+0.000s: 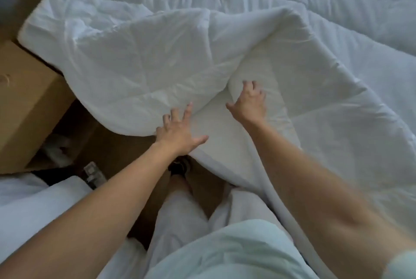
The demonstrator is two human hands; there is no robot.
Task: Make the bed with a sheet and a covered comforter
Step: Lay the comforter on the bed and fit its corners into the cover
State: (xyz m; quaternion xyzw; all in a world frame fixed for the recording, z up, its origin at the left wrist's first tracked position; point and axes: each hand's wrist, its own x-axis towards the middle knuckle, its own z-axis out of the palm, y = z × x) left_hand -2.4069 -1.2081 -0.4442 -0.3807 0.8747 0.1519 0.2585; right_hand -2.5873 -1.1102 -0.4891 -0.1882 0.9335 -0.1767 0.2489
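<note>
A white quilted comforter (225, 31) lies spread over the bed, with its near corner folded over and hanging off the edge toward me. My left hand (180, 128) reaches to the folded edge with fingers spread and straight, touching the fabric. My right hand (248, 101) rests on top of the comforter a little further in, fingers slightly bent and spread, pressing the padding. Neither hand grips the fabric. No separate sheet can be told apart from the comforter.
A brown cardboard box (24, 98) stands on the floor at the left, close to the bed corner. More white bedding (29, 206) lies at lower left. My legs and a dark shoe (180, 166) stand on the brown floor beside the bed.
</note>
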